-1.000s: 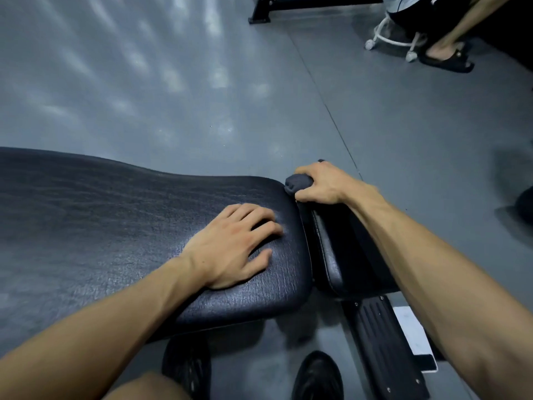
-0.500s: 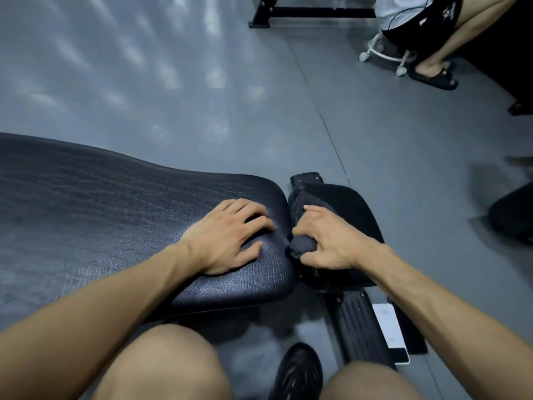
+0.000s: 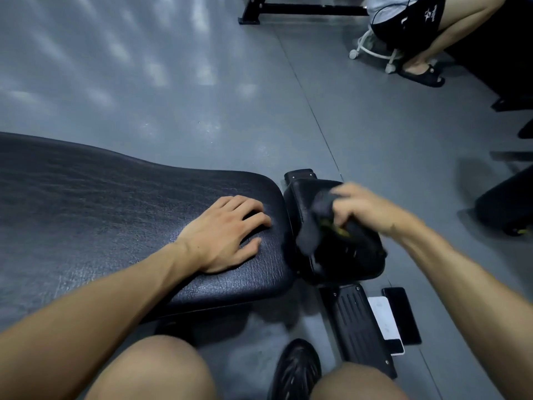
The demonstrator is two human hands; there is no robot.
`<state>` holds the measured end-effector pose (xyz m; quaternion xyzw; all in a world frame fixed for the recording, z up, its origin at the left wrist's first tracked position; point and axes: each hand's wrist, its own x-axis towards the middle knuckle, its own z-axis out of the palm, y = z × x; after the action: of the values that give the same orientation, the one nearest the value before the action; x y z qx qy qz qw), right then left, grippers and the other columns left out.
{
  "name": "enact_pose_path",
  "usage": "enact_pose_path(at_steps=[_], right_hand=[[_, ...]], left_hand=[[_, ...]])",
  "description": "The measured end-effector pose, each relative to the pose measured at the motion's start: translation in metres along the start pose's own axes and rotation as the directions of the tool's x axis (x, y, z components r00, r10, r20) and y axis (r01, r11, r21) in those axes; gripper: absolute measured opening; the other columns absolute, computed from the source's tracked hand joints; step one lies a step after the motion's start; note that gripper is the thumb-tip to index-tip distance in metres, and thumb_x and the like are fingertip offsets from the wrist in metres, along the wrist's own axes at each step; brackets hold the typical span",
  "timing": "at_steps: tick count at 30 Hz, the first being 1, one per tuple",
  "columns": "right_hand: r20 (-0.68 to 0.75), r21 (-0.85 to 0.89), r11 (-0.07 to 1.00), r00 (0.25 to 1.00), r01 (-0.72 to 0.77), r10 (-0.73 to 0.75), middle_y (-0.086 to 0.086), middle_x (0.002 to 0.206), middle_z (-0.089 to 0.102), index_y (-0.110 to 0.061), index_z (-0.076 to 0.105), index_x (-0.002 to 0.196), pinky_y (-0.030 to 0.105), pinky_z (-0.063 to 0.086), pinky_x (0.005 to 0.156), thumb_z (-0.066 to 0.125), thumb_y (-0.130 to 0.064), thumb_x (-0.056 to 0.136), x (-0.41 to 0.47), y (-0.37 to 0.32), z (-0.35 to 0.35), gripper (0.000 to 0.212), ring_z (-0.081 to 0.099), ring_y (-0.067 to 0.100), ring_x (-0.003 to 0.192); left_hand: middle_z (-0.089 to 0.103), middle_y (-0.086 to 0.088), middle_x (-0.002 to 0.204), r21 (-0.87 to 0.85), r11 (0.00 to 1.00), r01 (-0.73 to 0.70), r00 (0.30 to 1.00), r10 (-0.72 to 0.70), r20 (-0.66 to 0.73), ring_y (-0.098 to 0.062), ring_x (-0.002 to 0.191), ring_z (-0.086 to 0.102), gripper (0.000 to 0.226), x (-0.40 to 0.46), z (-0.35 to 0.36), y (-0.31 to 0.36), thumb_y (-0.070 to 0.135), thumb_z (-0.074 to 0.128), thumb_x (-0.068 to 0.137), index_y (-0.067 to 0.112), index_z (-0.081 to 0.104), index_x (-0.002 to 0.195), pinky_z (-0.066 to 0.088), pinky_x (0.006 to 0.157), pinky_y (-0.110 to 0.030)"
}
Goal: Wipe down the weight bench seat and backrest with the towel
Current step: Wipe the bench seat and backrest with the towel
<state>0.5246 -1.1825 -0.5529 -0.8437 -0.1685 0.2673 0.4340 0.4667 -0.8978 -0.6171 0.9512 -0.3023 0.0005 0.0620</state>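
1. Rubbing over the seat [image 3: 340, 255], the towel [image 3: 310, 226] is seen bunched in the right hand [image 3: 363, 209] — a dark cloth, blurred by motion, its lower fold hanging toward the gap between seat and backrest [image 3: 115, 215]. Half a second ago it was pressed at the seat's near left edge; a second ago it was at the seat's far corner. So the cloth has been drawn toward the wearer and is now being carried back across the pad.

2. The right hand's fingers are curled round the towel; the grip is kept throughout the three pictures. A yellow-green patch is glimpsed under the fingers, but what it is cannot be told.

3. The left hand [image 3: 227, 232] is laid flat on the backrest's end, fingers spread and holding nothing. It has not shifted over the second — it is judged to be steadying the bench.

4. For the task, this means the seat is being covered in strokes, while the long backrest is probably still to be wiped; no towel is on it now.

5. Beyond the bench: a ribbed foot plate [image 3: 357, 321] is seen below the seat, with a white card-like thing [image 3: 383, 319] and a dark phone [image 3: 402, 313] lying on the grey floor [image 3: 173, 82] just beside it.

6. Well apart, at the top right, another person [image 3: 418, 27] is seated on a wheeled stool [image 3: 372, 50].
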Motion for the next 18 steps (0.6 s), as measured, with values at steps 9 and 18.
enact_pose_path(at_steps=[9, 18], right_hand=[[-0.278, -0.191, 0.976, 0.959, -0.108, 0.052, -0.001, 0.083, 0.069, -0.015, 0.066, 0.086, 0.031, 0.045, 0.07, 0.068, -0.035, 0.072, 0.127, 0.001, -0.009, 0.024, 0.062, 0.018, 0.081], [-0.09, -0.483, 0.868, 0.993, -0.113, 0.079, 0.002, 0.072, 0.063, -0.017, 0.057, 0.074, 0.037, 0.042, 0.064, 0.053, -0.044, 0.058, 0.135, 0.014, 0.016, 0.031, 0.056, 0.025, 0.076]], left_hand=[[0.051, 0.005, 0.132, -0.014, 1.0, -0.009, 1.0, 0.008, -0.016, -0.021, 0.124, 0.048, 0.038, 0.002, 0.001, -0.003, 0.048, 0.043, 0.097, 0.031, 0.055, 0.128, 0.034, 0.111, -0.039], [0.051, 0.005, 0.134, -0.012, 1.0, -0.012, 1.0, 0.012, 0.002, -0.021, 0.127, 0.047, 0.039, 0.002, 0.001, -0.005, 0.049, 0.043, 0.097, 0.031, 0.056, 0.13, 0.034, 0.111, -0.04]])
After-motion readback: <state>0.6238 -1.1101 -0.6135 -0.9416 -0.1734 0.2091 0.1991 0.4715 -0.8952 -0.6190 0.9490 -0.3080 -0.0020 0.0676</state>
